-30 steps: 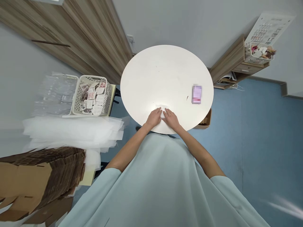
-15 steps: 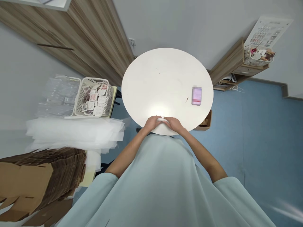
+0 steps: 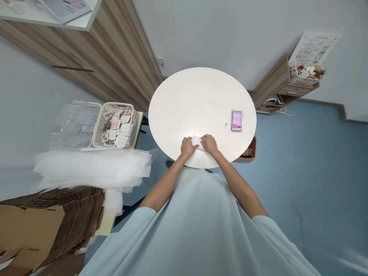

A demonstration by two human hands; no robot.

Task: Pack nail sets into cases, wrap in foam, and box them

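Note:
Between my two hands, near the front edge of the round white table (image 3: 201, 92), is a small white folded packet (image 3: 197, 142); its contents are hidden. My left hand (image 3: 188, 146) grips the packet's left side, thumb along its near edge. On the right side, my right hand (image 3: 209, 144) has its fingers closed over the packet. Farther right on the tabletop lies a blurred pink-purple box (image 3: 237, 121), apart from both hands.
To the left stand a white basket of small packets (image 3: 115, 126), clear plastic bags (image 3: 74, 124), a pile of white wrapping sheets (image 3: 92, 165) and stacked flat cardboard boxes (image 3: 71, 222). An open carton (image 3: 250, 151) sits on the floor beyond the table's right edge.
The white packet has turned from edge-on to showing its flat face. Both hands have shifted slightly forward over the table, fingers now bent over its sides. The camera view has tilted a little.

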